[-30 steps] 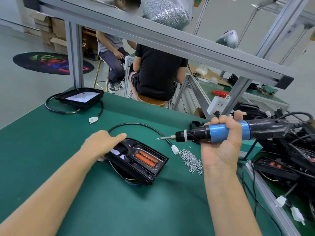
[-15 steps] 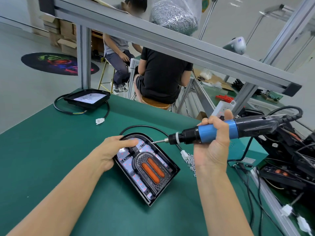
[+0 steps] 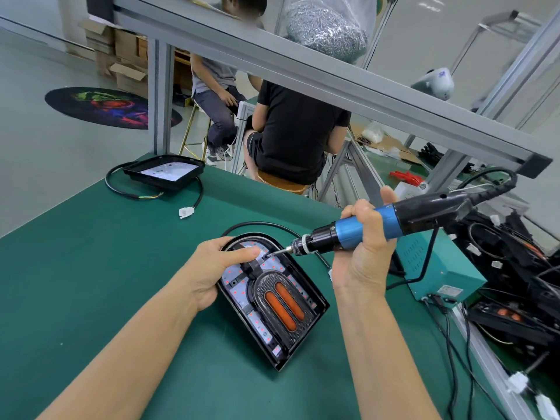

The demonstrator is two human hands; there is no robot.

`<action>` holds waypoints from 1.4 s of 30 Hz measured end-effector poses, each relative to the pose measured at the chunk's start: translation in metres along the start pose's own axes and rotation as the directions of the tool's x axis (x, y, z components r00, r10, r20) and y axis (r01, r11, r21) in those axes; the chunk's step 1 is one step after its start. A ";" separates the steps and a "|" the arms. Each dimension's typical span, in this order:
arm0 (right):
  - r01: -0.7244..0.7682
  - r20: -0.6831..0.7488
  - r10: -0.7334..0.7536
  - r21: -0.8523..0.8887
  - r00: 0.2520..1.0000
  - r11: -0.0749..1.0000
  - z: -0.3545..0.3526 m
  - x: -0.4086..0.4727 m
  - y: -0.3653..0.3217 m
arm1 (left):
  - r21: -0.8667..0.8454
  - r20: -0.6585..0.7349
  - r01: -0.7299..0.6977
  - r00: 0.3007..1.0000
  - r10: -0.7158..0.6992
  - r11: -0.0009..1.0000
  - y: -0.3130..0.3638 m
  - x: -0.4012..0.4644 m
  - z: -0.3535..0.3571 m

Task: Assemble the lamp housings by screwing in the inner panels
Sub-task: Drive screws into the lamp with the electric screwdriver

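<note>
Housing: lying flat near the middle of the surface, rounded end pointing toward the far edge, cable looping out behind it.
Panel: sitting inside the housing, white with red dots, ringing the ribbed insert with two orange strips.
Left hand: gripping the rounded end of the housing, fingers curled over the rim, thumb pressing down on the panel.
Right hand: wrapping fully round the blue barrel of the driver, cord trailing off toward the right edge.
Bit: touching down at a spot near the panel's rounded top, just beside the left thumb; too small to tell whether a screw is sitting on it.
Stage: starting on a screw at the top of this panel, judging by the bit's place.
Done: impossible to count seated screws here; a second housing resting at the far left corner, panel in, state unclear.
Left: likely the remaining screw points round this panel, then the dark pile of housings waiting past the right edge.
Supply: bag of screws hanging overhead; the green box standing at the right edge.
</note>
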State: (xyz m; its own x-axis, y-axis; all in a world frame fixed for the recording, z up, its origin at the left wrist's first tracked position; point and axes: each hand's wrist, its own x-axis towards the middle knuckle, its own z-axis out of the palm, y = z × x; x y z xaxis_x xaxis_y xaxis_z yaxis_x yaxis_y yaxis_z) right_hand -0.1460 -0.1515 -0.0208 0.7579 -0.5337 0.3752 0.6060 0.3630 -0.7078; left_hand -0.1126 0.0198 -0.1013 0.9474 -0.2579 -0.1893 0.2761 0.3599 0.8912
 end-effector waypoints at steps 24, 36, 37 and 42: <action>-0.150 0.264 0.199 -0.196 0.944 0.969 -0.004 0.002 0.004 | -0.099 -0.106 -0.029 0.994 0.019 0.995 -0.015 0.000 -0.005; -0.108 0.243 0.158 -0.206 0.957 0.972 0.004 -0.006 0.006 | -0.127 -0.109 -0.016 0.994 0.002 0.992 -0.015 -0.002 -0.006; -0.100 0.249 0.154 -0.218 0.956 0.971 0.005 -0.006 0.007 | -0.130 -0.108 -0.015 0.994 0.001 0.991 -0.015 -0.003 -0.006; -0.061 0.267 0.123 -0.230 0.956 0.971 0.007 -0.006 0.009 | -0.146 -0.105 -0.016 0.995 0.001 0.989 -0.014 -0.005 -0.006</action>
State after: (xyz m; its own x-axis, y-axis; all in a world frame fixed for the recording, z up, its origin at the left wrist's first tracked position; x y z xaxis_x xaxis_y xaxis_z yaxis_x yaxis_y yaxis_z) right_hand -0.1429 -0.1397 -0.0252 0.8636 -0.2611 0.4313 0.4868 0.2090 -0.8482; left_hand -0.1200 0.0208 -0.1156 0.9593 -0.1626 -0.2309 0.2817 0.4909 0.8244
